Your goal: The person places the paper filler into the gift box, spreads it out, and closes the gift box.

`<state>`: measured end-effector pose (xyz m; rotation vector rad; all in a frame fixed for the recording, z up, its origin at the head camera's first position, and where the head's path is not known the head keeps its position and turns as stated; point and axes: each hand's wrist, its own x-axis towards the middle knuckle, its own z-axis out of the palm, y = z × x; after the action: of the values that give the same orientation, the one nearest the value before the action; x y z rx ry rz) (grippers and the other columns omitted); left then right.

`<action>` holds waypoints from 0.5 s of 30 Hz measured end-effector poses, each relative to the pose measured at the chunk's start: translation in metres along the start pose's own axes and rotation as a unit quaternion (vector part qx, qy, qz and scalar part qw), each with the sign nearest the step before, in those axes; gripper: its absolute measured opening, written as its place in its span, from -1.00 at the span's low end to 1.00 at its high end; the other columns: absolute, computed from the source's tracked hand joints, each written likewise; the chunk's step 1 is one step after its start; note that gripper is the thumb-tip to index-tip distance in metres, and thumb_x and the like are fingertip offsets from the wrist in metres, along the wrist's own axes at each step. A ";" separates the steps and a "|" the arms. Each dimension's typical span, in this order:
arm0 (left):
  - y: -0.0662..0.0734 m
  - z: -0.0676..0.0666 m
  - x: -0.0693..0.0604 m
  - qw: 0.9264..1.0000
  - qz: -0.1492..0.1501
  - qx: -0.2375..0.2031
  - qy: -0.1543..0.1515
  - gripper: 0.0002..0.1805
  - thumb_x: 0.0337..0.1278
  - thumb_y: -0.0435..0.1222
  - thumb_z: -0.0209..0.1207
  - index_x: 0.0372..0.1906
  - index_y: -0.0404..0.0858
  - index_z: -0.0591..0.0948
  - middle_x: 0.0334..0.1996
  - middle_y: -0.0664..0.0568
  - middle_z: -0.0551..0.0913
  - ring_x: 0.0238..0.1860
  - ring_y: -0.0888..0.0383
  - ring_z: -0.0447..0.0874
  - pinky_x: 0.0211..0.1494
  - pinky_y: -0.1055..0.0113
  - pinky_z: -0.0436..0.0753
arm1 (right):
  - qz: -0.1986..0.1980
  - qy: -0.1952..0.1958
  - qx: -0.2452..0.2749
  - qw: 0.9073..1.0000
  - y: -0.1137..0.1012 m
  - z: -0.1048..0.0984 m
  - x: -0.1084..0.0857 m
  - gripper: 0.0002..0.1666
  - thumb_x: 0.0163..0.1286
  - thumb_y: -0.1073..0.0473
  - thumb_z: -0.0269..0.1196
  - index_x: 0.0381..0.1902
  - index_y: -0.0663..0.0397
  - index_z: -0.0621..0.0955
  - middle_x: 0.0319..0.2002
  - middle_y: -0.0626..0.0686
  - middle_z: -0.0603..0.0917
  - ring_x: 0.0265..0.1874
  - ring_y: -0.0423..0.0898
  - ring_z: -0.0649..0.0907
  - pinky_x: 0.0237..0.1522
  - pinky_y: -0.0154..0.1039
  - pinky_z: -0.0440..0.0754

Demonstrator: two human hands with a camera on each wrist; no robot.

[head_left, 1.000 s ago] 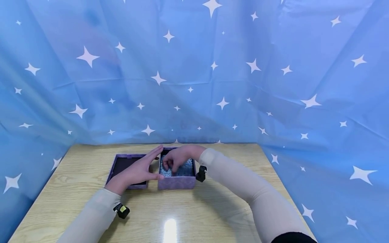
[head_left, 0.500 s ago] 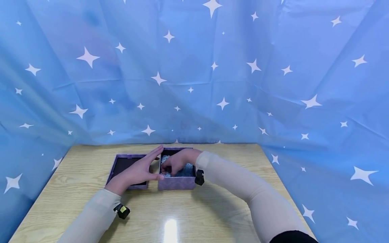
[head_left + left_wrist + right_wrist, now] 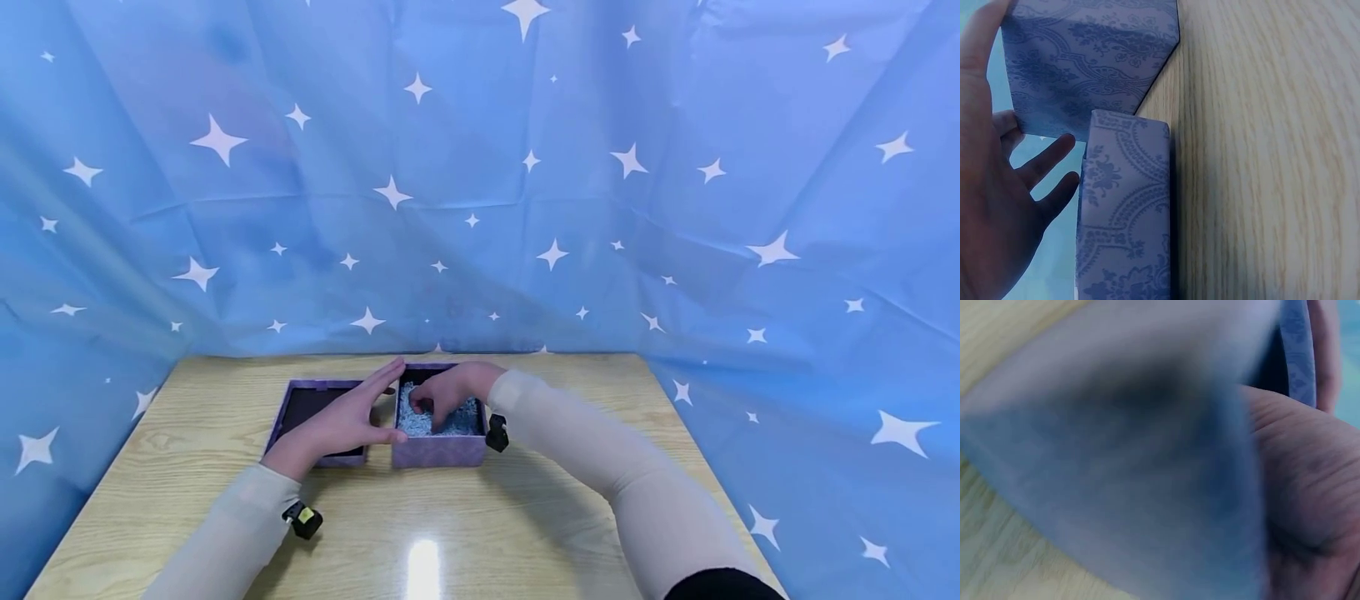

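Rectangular box covered in purple patterned material (image 3: 438, 452), dark-lined, uncovered, set on the pale wood-grain table (image 3: 360, 533). Shallow purple-edged lid with dark lining (image 3: 311, 402), inner face up, left of the box. Pale blue shredded filler (image 3: 459, 419), inside the box. Left hand (image 3: 339, 425): fingers extended, thumb spread, spanning the box's left side from near to far corner. Right hand (image 3: 448, 392): inside, fingers bent towards the filler — grip uncertain, right wrist view blurred. Step, as judged: arranging the filler. Handling note: short, light strokes, working shreds into corners and below the rim — left hand steadying the wall without dragging it
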<state>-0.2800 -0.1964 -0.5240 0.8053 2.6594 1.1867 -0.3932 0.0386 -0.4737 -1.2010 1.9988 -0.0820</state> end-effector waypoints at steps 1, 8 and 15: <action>0.001 0.000 0.000 1.000 0.000 0.000 0.000 0.30 0.29 0.18 0.52 0.87 -0.03 -0.04 0.83 0.22 -0.22 0.77 -0.18 -0.01 0.59 -0.35 0.34 | 0.002 0.002 -0.009 1.000 0.000 0.002 0.001 -0.66 0.51 0.17 0.46 0.07 -0.08 0.53 -0.14 -0.09 0.53 -0.24 -0.20 0.49 -0.18 -0.31 0.46; 0.002 0.001 0.002 1.000 -0.002 -0.001 -0.002 0.29 0.31 0.19 0.51 0.87 -0.03 -0.05 0.83 0.23 -0.24 0.77 -0.20 -0.01 0.58 -0.36 0.35 | 0.001 0.020 0.021 1.000 -0.002 0.005 -0.011 -0.67 0.55 0.21 0.45 0.10 -0.06 0.54 -0.20 -0.06 0.53 -0.29 -0.18 0.48 -0.20 -0.28 0.47; 0.003 0.002 0.001 1.000 0.003 -0.013 -0.001 0.28 0.34 0.12 0.52 0.87 0.01 -0.08 0.84 0.16 -0.23 0.78 -0.23 -0.06 0.60 -0.38 0.30 | -0.040 0.076 0.072 0.994 -0.007 0.004 -0.034 -0.66 0.54 0.27 0.44 0.17 0.16 0.59 -0.26 -0.04 0.58 -0.33 -0.17 0.52 -0.19 -0.27 0.53</action>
<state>-0.2792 -0.1930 -0.5231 0.8118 2.6355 1.2190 -0.3771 0.0621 -0.4539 -1.2128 2.0373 -0.3614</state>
